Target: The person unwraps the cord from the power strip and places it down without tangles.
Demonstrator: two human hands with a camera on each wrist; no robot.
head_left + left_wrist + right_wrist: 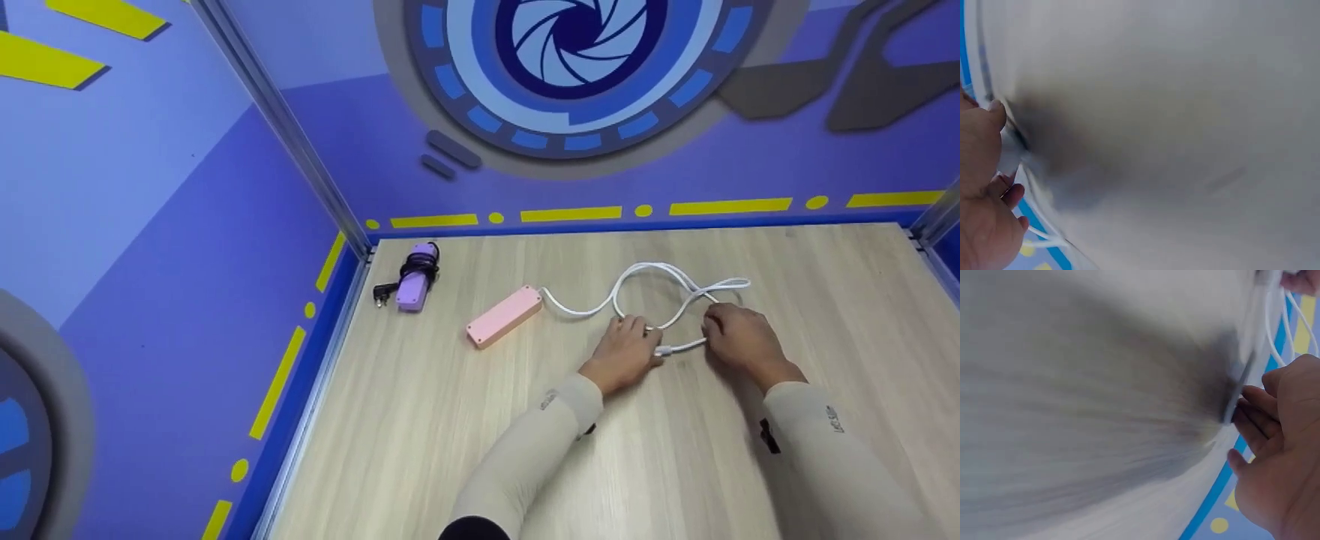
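Note:
A pink power strip [504,316] lies on the table, and its white cord [577,312] runs right into loose loops. My left hand [624,351] grips the cord's end; a pale plug [1009,153] shows between thumb and fingers in the left wrist view. From that hand a grey-white sleeve [663,350] of the cord sticks out toward the right. My right hand [742,337] holds the cord a short way along, fingers curled at it. In the right wrist view a stretch of cord [1238,394] lies against the fingertips, blurred.
A purple power strip [412,291] with a black cord [420,264] wound round it lies at the back left, its black plug [383,292] beside it. Blue printed walls [330,150] with metal corner posts border the wooden table [420,420] at the left and back.

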